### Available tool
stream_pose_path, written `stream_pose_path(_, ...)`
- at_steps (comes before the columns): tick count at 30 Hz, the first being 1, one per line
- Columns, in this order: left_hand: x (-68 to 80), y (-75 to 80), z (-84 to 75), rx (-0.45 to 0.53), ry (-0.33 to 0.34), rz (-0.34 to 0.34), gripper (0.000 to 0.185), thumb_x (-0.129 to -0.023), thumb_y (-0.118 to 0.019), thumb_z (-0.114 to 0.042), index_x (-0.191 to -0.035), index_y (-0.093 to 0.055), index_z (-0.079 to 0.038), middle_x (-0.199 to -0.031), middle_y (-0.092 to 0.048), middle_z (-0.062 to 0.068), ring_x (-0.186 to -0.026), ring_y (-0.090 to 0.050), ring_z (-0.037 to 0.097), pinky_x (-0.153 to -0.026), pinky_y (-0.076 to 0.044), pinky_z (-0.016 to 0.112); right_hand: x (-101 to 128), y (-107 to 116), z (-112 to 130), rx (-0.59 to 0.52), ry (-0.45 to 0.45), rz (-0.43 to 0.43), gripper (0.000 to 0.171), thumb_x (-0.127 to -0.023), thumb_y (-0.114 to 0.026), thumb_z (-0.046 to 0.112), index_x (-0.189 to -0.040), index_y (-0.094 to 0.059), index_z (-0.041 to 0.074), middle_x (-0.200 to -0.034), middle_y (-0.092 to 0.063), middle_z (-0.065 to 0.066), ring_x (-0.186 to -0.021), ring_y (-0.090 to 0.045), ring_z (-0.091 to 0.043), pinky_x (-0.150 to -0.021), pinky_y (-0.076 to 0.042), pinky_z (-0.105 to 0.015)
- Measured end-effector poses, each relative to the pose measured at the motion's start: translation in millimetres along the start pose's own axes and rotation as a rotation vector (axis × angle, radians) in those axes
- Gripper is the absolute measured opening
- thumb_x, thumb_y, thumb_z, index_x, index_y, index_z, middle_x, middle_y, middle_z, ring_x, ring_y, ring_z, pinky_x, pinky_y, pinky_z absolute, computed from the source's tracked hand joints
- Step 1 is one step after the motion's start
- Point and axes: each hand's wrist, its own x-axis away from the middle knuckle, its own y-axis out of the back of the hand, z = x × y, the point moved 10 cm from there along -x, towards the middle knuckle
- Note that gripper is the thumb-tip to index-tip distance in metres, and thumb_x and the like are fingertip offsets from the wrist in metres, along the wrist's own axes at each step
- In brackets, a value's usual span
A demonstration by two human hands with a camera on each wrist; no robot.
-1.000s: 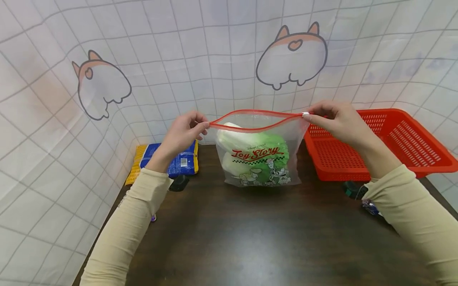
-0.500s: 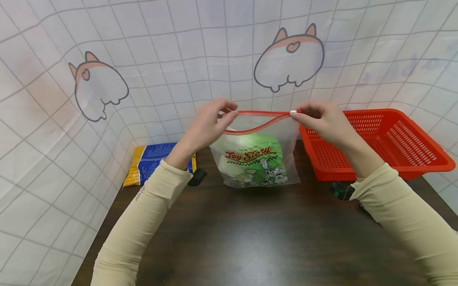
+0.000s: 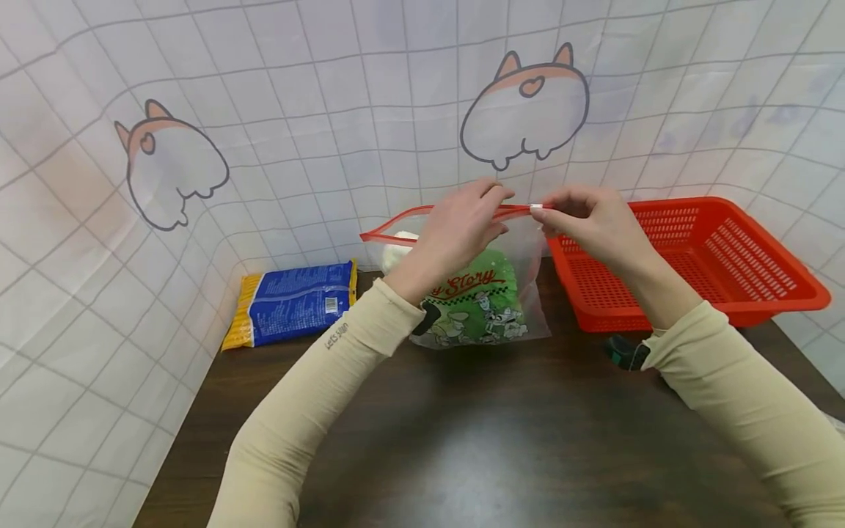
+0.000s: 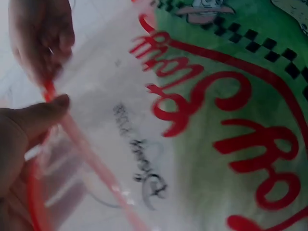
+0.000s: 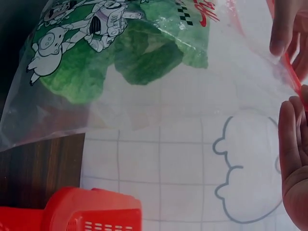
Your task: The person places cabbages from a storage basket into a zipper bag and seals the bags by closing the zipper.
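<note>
A clear slider zipper bag with red lips and printed cartoon figures stands upright at the table's back. Inside lies a napa cabbage, its green leaves showing through the plastic in the right wrist view. My left hand grips the bag's mouth close to the right corner, thumb on the front lip and fingers behind. With thumb and fingers, my right hand pinches the white slider and the corner there. Left of my left hand the mouth gapes; beside the slider the lips lie together.
To the right stands a red plastic basket with perforated walls. A blue and yellow packet lies at the back left on the dark wooden table. A white gridded cloth hangs behind and at the left.
My left hand has slid rightward along the bag's mouth from its left corner to near the slider. My right hand, still on the slider, has shifted slightly left with the bag.
</note>
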Motion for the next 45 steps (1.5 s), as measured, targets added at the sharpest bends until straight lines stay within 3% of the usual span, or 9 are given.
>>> stream_pose_path(4, -6.3, -5.6, 12.8, 0.190, -0.010, 0.023, 0.025, -0.093, -0.068, -0.016, -0.117, -0.068, -0.008, -0.109, -0.068, 0.004, -0.098, -0.062, 0.016, -0.088, -0.048, 0.026, 1, -2, 0, -0.035, 0.021, 0.041, 0.034, -0.092, -0.069, 0.036, -0.113, -0.070, 0.010, -0.097, -0.071, -0.009, -0.086, -0.068, -0.018, -0.077, -0.054, -0.021)
stream_pose_path(9, -11.8, -12.1, 27.7, 0.420, 0.048, 0.039, 0.021, -0.092, -0.069, -0.014, -0.112, -0.070, -0.006, -0.105, -0.070, 0.003, -0.094, -0.063, 0.011, -0.085, -0.048, 0.021, 2, -3, 5, -0.101, 0.077, 0.063, 0.030, -0.093, -0.069, 0.025, -0.115, -0.069, 0.005, -0.099, -0.072, -0.008, -0.088, -0.071, -0.015, -0.080, -0.054, -0.020)
stream_pose_path(20, -18.7, -29.2, 30.5, 0.688, 0.148, 0.042, 0.022, -0.090, -0.072, -0.023, -0.108, -0.073, -0.011, -0.100, -0.070, -0.003, -0.092, -0.062, 0.005, -0.084, -0.048, 0.017, 4, -2, 9, -0.132, 0.145, -0.018, 0.024, -0.092, -0.070, 0.018, -0.108, -0.069, 0.001, -0.092, -0.073, -0.007, -0.081, -0.071, -0.015, -0.075, -0.055, -0.023)
stream_pose_path(30, -16.4, -37.4, 25.4, 0.718, 0.164, 0.073, 0.019, -0.091, -0.071, -0.025, -0.104, -0.073, -0.011, -0.095, -0.070, -0.003, -0.087, -0.062, 0.007, -0.080, -0.049, 0.019, 10, -3, 19, -0.018, 0.239, -0.024, 0.017, -0.091, -0.070, 0.011, -0.105, -0.070, 0.003, -0.088, -0.072, -0.011, -0.073, -0.069, -0.009, -0.070, -0.054, -0.017)
stream_pose_path(33, -16.4, -37.0, 21.2, 0.693, 0.134, 0.088, 0.018, -0.092, -0.069, -0.026, -0.103, -0.071, -0.011, -0.095, -0.069, -0.003, -0.087, -0.060, 0.008, -0.080, -0.048, 0.018, 11, -3, 22, 0.006, 0.267, -0.020, 0.015, -0.090, -0.070, 0.008, -0.105, -0.070, 0.003, -0.087, -0.072, -0.011, -0.071, -0.068, -0.008, -0.069, -0.054, -0.017)
stream_pose_path(40, -16.1, -27.4, 8.9, 0.597, -0.004, 0.083, 0.015, -0.095, -0.066, -0.026, -0.101, -0.069, -0.012, -0.093, -0.067, -0.004, -0.086, -0.058, 0.007, -0.081, -0.047, 0.019, 18, -3, 32, 0.076, 0.326, -0.010, 0.009, -0.091, -0.068, 0.005, -0.099, -0.069, 0.003, -0.081, -0.070, -0.007, -0.068, -0.065, -0.005, -0.068, -0.052, -0.015)
stream_pose_path(45, -13.5, -22.4, 6.3, 0.528, -0.046, 0.088, 0.012, -0.095, -0.066, -0.023, -0.097, -0.069, -0.012, -0.089, -0.065, -0.004, -0.082, -0.058, 0.008, -0.077, -0.046, 0.022, 22, 3, 23, 0.123, 0.269, -0.035, 0.009, -0.093, -0.068, 0.013, -0.099, -0.068, 0.007, -0.082, -0.069, -0.005, -0.070, -0.065, -0.006, -0.068, -0.051, -0.014)
